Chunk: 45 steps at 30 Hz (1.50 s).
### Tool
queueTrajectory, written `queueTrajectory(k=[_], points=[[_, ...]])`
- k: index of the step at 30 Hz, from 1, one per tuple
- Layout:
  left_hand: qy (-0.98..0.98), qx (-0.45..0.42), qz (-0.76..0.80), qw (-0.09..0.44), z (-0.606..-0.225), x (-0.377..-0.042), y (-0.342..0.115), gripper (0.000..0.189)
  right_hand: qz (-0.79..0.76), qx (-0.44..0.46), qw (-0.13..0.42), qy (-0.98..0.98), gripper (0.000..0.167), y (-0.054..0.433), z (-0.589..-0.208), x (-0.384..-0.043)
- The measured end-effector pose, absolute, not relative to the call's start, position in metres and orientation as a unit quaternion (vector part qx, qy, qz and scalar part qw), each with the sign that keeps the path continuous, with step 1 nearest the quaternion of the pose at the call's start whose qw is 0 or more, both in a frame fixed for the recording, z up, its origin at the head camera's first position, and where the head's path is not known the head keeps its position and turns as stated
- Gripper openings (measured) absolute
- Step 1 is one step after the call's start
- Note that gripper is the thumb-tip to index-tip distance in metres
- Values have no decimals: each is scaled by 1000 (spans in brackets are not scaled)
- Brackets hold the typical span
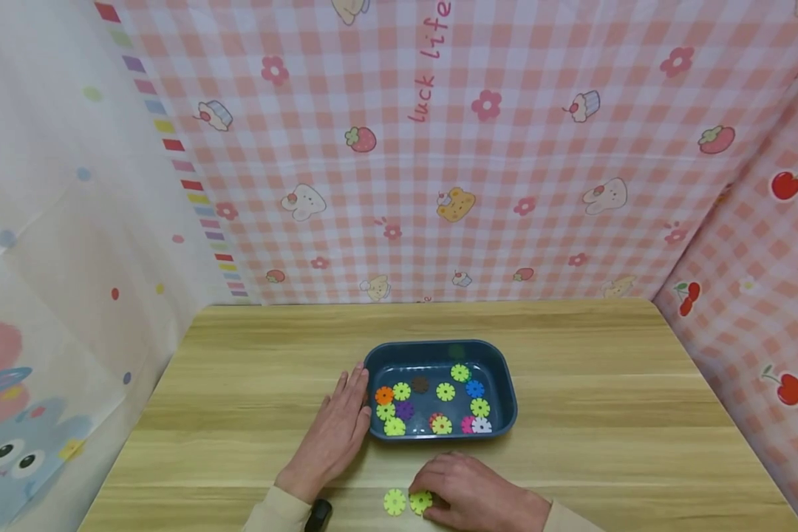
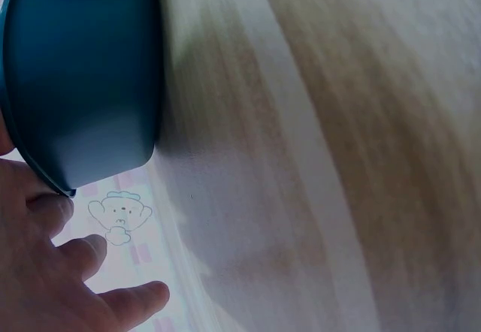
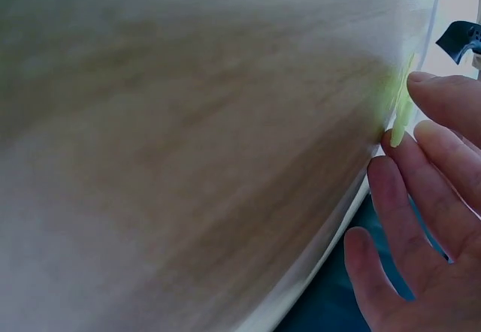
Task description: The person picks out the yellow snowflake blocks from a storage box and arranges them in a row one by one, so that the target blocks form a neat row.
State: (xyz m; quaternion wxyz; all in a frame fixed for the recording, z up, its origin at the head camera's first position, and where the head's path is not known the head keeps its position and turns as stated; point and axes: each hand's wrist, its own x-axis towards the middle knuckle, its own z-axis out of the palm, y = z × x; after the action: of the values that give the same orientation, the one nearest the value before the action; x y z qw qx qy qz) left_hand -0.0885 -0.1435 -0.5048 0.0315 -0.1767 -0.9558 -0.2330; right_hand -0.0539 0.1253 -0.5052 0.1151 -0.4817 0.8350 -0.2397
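Pink-and-white checked cloth is hanging behind the bench, while white cloth with coloured dots is covering the left side. From the head view, a dark blue tray is sitting on the wood-grained bench and is holding small notched discs: several yellow-green ones, along with an orange disc, a brown disc, a purple disc, a blue disc and a white disc. The left hand is resting against the tray's left wall with its fingers extended, grasping nothing. The right hand, in front of the tray, is pinching a yellow-green disc between thumb and fingers, just above or at the bench; which of the two is hard to tell. Just to the left of that piece, a second yellow-green disc is lying flat. Pale sleeves are covering both forearms. From the left wrist view, the tray's smooth outer wall is filling the upper left corner, and the left hand is reaching along it, its fingers spreading apart near the rim. From the right wrist view, the pinched disc is showing edge-on at the right hand's fingertips, the other fingers are fanning out below, and the bench is filling most of the remaining picture.
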Motion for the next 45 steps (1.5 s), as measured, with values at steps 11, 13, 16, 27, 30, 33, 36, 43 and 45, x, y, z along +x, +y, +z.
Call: queueTrajectory(k=[11,13,16,27,30,33,36,43,45], points=[[-956,-172,-235,26,-504,-88,-143,58,-246,-471,129,837,25,127,-506,-54],[-957,-172,-234,27,-504,-88,-143,58,-250,-469,133,837,25,128,-504,-53],[-957,-173,-233,28,-505,-88,-143,58,-266,-462,139,834,25,130,-499,-53],[-957,-174,-231,30,-504,-88,-143,59,-327,-420,129,837,25,145,-469,-51],[-957,-175,-231,31,-504,-88,-143,59,-340,-407,108,841,23,147,-463,-52],[-956,-175,-231,31,-504,-88,-143,59,-350,-401,68,844,21,149,-462,-54],[-957,-175,-230,30,-504,-88,-143,59,-360,-400,14,843,20,152,-464,-57],[-957,-171,-233,26,-504,-88,-143,59,-387,-402,-54,828,19,157,-468,-73],[-957,-171,-233,25,-504,-89,-142,59,-387,-393,-50,833,20,158,-467,-78]])
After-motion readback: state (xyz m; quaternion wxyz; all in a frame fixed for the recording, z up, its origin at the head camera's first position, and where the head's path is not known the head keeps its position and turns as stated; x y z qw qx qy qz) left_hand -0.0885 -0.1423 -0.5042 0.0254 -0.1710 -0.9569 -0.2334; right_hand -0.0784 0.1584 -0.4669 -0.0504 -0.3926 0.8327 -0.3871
